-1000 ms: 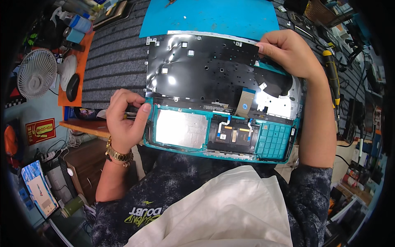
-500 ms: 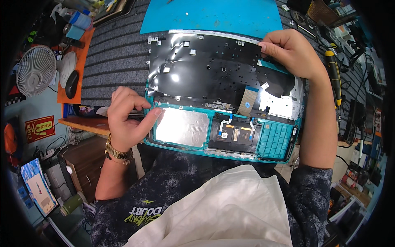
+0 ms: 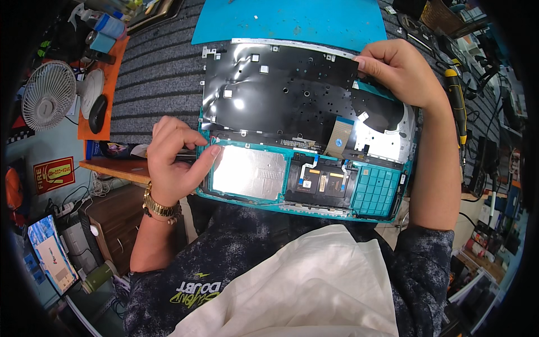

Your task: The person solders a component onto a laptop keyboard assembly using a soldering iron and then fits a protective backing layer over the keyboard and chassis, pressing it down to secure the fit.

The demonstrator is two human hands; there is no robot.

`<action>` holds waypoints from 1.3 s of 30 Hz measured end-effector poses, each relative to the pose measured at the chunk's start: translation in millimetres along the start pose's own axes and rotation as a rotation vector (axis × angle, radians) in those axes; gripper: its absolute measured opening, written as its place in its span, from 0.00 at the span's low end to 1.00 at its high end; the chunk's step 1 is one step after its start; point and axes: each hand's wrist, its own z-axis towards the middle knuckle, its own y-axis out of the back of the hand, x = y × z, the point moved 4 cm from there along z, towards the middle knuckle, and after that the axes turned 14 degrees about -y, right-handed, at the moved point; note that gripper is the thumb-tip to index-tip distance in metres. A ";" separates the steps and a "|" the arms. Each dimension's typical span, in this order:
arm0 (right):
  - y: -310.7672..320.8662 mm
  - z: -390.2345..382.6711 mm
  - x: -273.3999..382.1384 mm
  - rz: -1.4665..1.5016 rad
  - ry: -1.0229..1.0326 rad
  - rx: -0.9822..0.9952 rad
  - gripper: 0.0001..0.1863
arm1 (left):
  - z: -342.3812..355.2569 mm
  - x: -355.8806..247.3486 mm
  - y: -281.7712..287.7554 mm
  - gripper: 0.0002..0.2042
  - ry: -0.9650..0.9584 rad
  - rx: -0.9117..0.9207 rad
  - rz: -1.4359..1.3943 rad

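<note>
A teal laptop top case [image 3: 373, 191] is held tilted over my lap, its inner side facing me. A keyboard backplate covered in black film [image 3: 269, 106] lies over its upper part, with a flat ribbon cable [image 3: 339, 137] at its lower edge. Below sit a silvery metal plate [image 3: 248, 171] and a black touchpad module [image 3: 320, 181]. My left hand [image 3: 178, 160] is closed on the case's left edge, thumb on the front. At the upper right corner my right hand [image 3: 393, 73] pinches the backplate's edge; its fingertips behind are hidden.
A blue work mat [image 3: 292, 21] lies beyond the case on a grey striped cloth [image 3: 151, 78]. To the left are a small fan [image 3: 49, 95] and a black mouse [image 3: 98, 114] near an orange table edge. A yellow-black screwdriver [image 3: 457, 106] lies at right, among cables and tools.
Both hands keep their hold in the same places. The case and backplate have shifted by only a hair; nothing was let go.
</note>
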 end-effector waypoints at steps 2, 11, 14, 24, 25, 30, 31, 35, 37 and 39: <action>1.1 0.2 0.8 -0.016 0.004 0.004 0.22 | -0.4 0.3 -0.1 0.12 -0.001 -0.004 -0.002; 2.5 -1.3 6.9 -0.045 -0.017 0.002 0.21 | 2.3 -0.2 3.7 0.11 -0.033 0.010 -0.010; 1.4 -0.8 10.4 -0.040 -0.055 0.031 0.21 | -0.9 1.0 3.5 0.11 -0.010 -0.007 0.001; 0.1 -2.5 10.7 -0.039 -0.032 0.023 0.21 | -0.8 1.2 7.0 0.08 -0.014 -0.017 -0.026; 0.6 -2.9 10.5 -0.042 -0.041 0.022 0.21 | 0.3 -0.1 7.3 0.07 -0.029 -0.003 -0.036; 0.9 -2.5 11.1 -0.039 -0.062 0.038 0.22 | -2.2 2.8 9.1 0.07 -0.031 -0.009 -0.050; 0.5 -2.1 10.4 -0.026 -0.053 0.045 0.22 | -2.6 3.2 9.1 0.07 -0.029 -0.013 -0.052; -0.7 -2.9 9.7 0.008 -0.033 0.040 0.23 | -2.7 4.0 7.6 0.07 0.001 -0.048 -0.043; -0.6 -2.4 5.5 0.004 -0.036 0.043 0.23 | -2.3 4.2 7.4 0.07 -0.001 -0.046 -0.043; -0.6 -2.2 5.3 -0.001 -0.039 0.046 0.23 | -2.5 4.0 7.4 0.07 0.002 -0.046 -0.040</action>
